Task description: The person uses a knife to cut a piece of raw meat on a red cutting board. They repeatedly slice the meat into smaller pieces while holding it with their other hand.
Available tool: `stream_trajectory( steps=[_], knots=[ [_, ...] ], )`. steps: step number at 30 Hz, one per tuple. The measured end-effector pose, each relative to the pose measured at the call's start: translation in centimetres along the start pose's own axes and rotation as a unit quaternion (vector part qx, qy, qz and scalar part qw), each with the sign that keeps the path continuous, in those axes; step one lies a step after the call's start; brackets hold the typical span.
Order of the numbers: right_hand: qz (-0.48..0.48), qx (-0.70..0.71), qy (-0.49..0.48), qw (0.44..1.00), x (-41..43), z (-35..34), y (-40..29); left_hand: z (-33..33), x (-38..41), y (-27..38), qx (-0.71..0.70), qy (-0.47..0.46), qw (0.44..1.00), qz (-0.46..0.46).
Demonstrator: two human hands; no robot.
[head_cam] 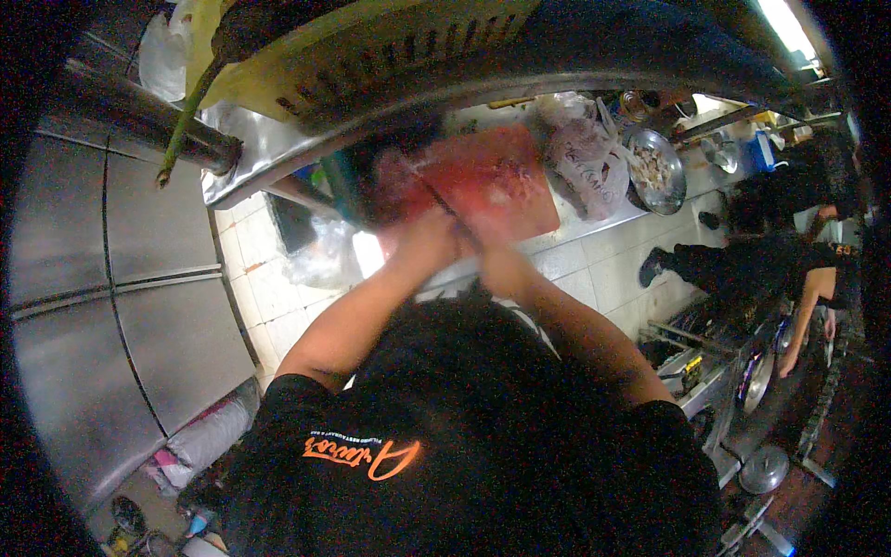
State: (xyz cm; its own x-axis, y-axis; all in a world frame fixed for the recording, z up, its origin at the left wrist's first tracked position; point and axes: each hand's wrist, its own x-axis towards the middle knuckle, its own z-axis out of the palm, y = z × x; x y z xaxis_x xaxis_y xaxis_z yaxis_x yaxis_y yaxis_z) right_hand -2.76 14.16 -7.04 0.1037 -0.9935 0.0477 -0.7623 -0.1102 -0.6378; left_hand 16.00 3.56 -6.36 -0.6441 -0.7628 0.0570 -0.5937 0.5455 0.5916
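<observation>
A red cutting board [511, 181] lies on the counter before me, with blurred reddish pieces, apparently raw meat, at its left part. My left hand [435, 237] is over the board's near edge, close to the dark, narrow blade of a knife [442, 198]. The knife slants down to the right towards my right hand [505, 268], which is closed at its handle end. Motion blur hides the fingers of both hands, and I cannot tell whether the left one grips anything. Right of the board sits a plastic bag [592, 170] bearing writing, beside a metal bowl [654, 170] of pale pieces.
A metal shelf [390, 118] with a yellow slotted crate [390, 49] crosses above the board. Steel cabinet doors [62, 230] stand at left. At right, two people in dark clothes are near a stove with a pan [759, 376]. A clear plastic bag [320, 254] lies left of my hands.
</observation>
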Motion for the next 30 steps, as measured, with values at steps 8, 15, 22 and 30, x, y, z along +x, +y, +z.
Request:
stream_trajectory(
  steps=[8, 15, 22, 30],
  knots=[
    [-0.105, -0.142, -0.039, 0.984, 2.2, -9.2, -0.7, -5.2, 0.1, 2.9, -0.055, -0.021, 0.983, -0.171],
    [0.277, 0.064, -0.084, 0.955, -2.0, -15.4, -3.6, -1.5, 2.9, 5.8, 0.043, 0.033, 0.995, 0.081],
    [0.276, 0.067, -0.015, 0.959, -4.9, -15.8, -2.8, 1.3, 9.5, 6.9, -0.106, -0.045, 0.993, 0.0],
    [0.267, 0.084, -0.022, 0.96, -8.7, -14.3, -1.0, -0.2, 5.0, 3.7, 0.119, -0.085, 0.989, -0.002]
  ],
)
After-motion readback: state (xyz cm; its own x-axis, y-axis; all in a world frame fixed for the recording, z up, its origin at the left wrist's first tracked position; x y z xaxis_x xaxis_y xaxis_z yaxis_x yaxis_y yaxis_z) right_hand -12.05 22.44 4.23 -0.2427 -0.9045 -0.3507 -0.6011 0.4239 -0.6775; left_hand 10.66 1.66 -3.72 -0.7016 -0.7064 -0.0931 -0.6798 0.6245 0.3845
